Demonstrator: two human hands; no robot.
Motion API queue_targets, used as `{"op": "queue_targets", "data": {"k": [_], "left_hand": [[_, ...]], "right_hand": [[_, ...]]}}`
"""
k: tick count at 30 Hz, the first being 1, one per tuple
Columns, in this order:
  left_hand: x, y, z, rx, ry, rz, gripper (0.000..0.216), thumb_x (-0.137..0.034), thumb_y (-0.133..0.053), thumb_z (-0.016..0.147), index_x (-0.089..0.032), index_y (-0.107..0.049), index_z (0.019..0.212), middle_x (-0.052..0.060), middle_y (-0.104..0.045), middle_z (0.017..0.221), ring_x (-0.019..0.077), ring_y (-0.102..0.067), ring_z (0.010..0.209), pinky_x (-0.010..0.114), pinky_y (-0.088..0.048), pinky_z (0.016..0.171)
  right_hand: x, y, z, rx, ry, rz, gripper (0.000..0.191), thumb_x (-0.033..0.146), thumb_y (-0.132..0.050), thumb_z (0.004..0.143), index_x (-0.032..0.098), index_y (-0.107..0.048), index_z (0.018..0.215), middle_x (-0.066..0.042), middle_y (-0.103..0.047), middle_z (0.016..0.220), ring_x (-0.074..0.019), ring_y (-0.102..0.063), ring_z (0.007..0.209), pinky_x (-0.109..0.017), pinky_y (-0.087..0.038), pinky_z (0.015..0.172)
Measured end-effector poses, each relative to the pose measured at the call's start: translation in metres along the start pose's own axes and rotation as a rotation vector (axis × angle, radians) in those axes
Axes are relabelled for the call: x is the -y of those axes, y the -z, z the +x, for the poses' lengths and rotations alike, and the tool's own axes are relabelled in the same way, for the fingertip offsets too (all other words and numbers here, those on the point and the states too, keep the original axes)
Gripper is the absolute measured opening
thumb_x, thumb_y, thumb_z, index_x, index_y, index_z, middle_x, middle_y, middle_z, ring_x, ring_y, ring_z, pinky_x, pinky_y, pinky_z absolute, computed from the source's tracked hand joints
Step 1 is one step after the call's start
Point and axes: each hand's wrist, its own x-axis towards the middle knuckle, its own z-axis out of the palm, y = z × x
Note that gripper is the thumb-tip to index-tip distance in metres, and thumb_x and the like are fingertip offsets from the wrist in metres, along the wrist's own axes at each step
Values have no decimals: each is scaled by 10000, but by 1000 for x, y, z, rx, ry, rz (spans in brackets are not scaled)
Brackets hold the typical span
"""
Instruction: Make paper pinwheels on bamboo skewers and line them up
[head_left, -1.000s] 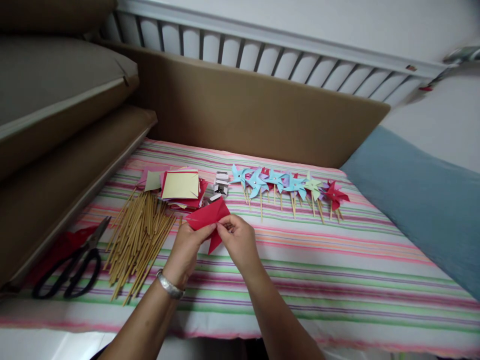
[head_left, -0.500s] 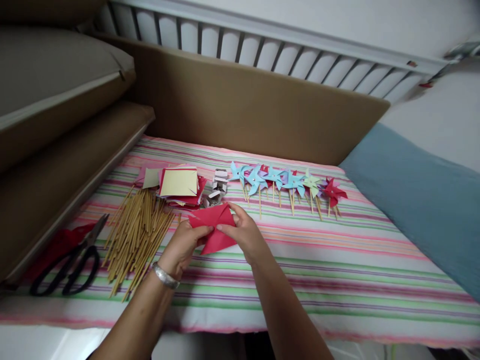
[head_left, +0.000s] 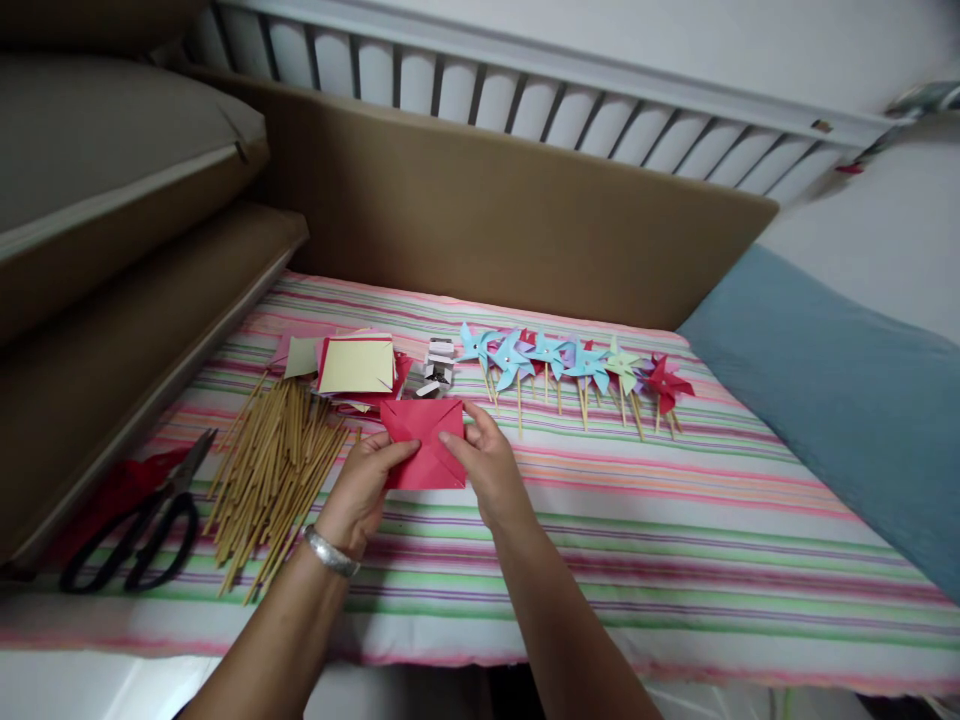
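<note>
A square of red paper [head_left: 426,462] with slits running in from its corners lies flat between my two hands, above the striped cloth. My left hand [head_left: 369,475] pinches its left side, thumb on top. On the opposite side, my right hand [head_left: 491,465] grips the right edge, thumb pressing the face and fingers partly hidden behind. Just beyond the sheet are small open boxes [head_left: 437,366] with shiny contents too small to make out. A stack of coloured paper squares [head_left: 358,363], pale yellow on top, sits behind my left hand.
Many thin wooden sticks [head_left: 274,480] lie left of my left hand. Black-handled scissors [head_left: 154,520] rest farther left, by red material [head_left: 127,490]. Finished pinwheels on sticks [head_left: 589,365] line the back right. A brown board [head_left: 510,210] stands behind the striped cloth [head_left: 675,560].
The red paper was turned, with a corner folded over and pointing down; now it is squared up and flat. Both thumbs have moved apart toward its sides.
</note>
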Motion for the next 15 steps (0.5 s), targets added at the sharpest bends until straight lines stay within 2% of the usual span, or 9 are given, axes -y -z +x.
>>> {"op": "queue_targets", "data": {"k": [1, 3, 5, 7, 9, 11, 15], "left_hand": [[-4, 3, 1, -28, -17, 5, 159, -168, -780, 543, -125, -699, 673, 37, -708, 617, 143, -633, 567, 248, -486, 627], [-13, 9, 2, -90, -44, 5, 176, -164, -784, 522, -127, -694, 669, 36, -710, 618, 144, -634, 560, 246, -484, 613], [-22, 14, 2, -142, -58, -10, 197, -155, -783, 506, -125, -694, 678, 40, -712, 618, 148, -637, 554, 247, -482, 603], [-31, 18, 1, -177, -63, -34, 195, -141, -778, 493, -123, -689, 665, 40, -707, 597, 151, -632, 534, 249, -479, 583], [-37, 20, 0, -189, -70, -59, 187, -128, -771, 489, -124, -686, 655, 34, -701, 579, 148, -623, 513, 248, -473, 563], [-40, 20, -1, -177, -72, -70, 189, -124, -766, 493, -123, -689, 666, 36, -707, 594, 145, -622, 512, 244, -473, 556], [-39, 19, -2, -176, -43, -50, 192, -129, -767, 490, -121, -686, 665, 39, -708, 594, 145, -622, 510, 242, -475, 548]], "right_hand": [[1, 2, 0, -28, 66, -104, 527, 273, -636, 724, 212, -488, 1226, -34, -682, 864, -184, -646, 743, -347, -526, 700], [3, 7, -2, -39, 290, -359, 464, 260, -607, 757, 224, -522, 1212, -70, -666, 977, -215, -630, 893, -388, -512, 782], [6, 10, -6, 52, 562, -609, 392, 227, -599, 772, 248, -568, 1162, -93, -603, 1171, -250, -542, 1111, -452, -440, 931], [7, 10, -10, 180, 750, -804, 377, 202, -609, 770, 260, -580, 1141, -93, -475, 1352, -277, -397, 1274, -508, -335, 1032], [5, 6, -14, 251, 812, -925, 368, 188, -605, 774, 249, -572, 1135, -90, -336, 1457, -290, -275, 1351, -536, -286, 1061], [0, 2, -15, 246, 824, -975, 301, 176, -576, 797, 225, -578, 1094, -95, -253, 1496, -286, -206, 1380, -537, -283, 1065], [-8, -2, -13, 179, 865, -950, 132, 154, -540, 825, 198, -615, 924, -106, -293, 1475, -270, -229, 1373, -509, -289, 1068]]}}
